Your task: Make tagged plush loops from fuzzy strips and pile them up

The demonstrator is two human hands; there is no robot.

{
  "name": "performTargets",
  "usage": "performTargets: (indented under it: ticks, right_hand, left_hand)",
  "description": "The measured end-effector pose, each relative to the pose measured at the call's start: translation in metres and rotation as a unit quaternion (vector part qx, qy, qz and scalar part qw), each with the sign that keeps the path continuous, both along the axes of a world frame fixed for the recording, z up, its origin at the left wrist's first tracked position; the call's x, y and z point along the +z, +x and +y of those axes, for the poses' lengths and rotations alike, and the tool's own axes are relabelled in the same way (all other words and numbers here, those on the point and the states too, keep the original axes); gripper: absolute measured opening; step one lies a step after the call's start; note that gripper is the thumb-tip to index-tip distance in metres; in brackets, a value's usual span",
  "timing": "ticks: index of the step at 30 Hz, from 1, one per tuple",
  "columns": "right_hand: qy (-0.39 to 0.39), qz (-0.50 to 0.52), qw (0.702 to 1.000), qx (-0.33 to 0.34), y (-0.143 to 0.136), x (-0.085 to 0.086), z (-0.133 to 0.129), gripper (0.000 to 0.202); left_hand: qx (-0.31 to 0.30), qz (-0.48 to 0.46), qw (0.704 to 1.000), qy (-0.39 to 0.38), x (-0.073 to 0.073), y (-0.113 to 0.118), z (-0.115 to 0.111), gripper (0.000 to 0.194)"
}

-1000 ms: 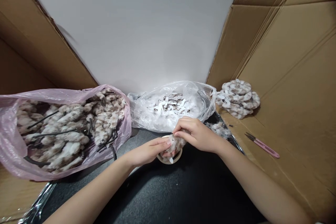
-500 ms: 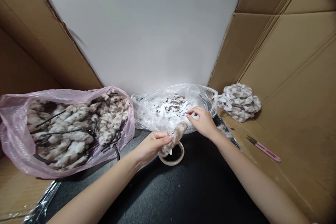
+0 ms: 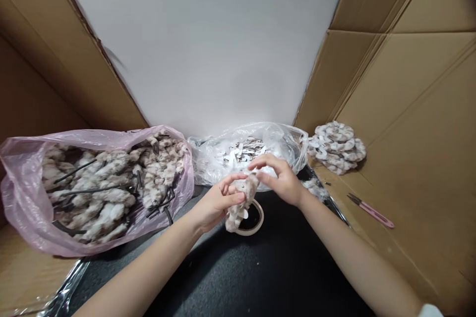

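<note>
In my left hand I grip a small furry piece, mottled brown and cream, between thumb and fingers. A tiny shiny stud shows near its upper end, and a small white tab lower down. My right hand is at the top end of this piece, its thumb and fingers curled around the tip. Whether anything small is also between those fingers is hidden. Just below the piece, a cream ring like a tape roll lies on the dark surface.
A pink plastic bag of furry pieces with dark cords lies left. Behind my hands a clear bag holds many small white tabs. At right are a furry bundle and pink-handled thread snips. Cardboard walls stand on both sides.
My right hand has moved left from beside the clear bag to the top of the furry piece. My left hand still holds the piece, now more upright.
</note>
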State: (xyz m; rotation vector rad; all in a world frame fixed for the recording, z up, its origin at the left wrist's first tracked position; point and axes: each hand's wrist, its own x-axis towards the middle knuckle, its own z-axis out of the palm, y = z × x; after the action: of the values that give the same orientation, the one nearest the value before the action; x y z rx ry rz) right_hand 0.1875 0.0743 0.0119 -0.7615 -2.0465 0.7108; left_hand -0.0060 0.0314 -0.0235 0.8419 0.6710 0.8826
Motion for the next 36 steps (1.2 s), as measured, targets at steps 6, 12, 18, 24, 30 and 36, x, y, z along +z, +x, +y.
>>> performTargets:
  ticks: [6, 12, 18, 24, 30, 36]
  right_hand:
    - [-0.047, -0.014, 0.998, 0.049, 0.001, -0.006, -0.039, 0.01]
    - [-0.118, 0.037, 0.991, 0.042, -0.001, -0.032, -0.055, 0.012]
    - [-0.042, -0.001, 0.984, 0.175, -0.012, -0.055, -0.075, 0.006]
    - [-0.002, 0.022, 0.998, 0.058, 0.001, -0.065, -0.068, 0.006]
    - [0.031, -0.17, 0.984, 0.047, 0.024, -0.063, -0.051, 0.024]
    - [0.035, -0.228, 0.97, 0.073, 0.017, -0.072, -0.056, 0.012]
  left_hand:
    - [0.0, 0.034, 0.999, 0.009, 0.0, 0.01, -0.009, 0.049]
    - [-0.077, 0.046, 0.995, -0.044, -0.008, 0.005, -0.032, 0.043]
    - [-0.109, 0.084, 0.988, -0.068, -0.037, -0.005, -0.079, 0.03]
    - [-0.141, 0.161, 0.977, 0.014, -0.045, -0.017, -0.1, 0.024]
    - [-0.153, 0.185, 0.97, 0.039, -0.032, -0.015, -0.103, 0.035]
    - [-0.01, 0.122, 0.992, 0.027, 0.006, -0.03, -0.079, 0.026]
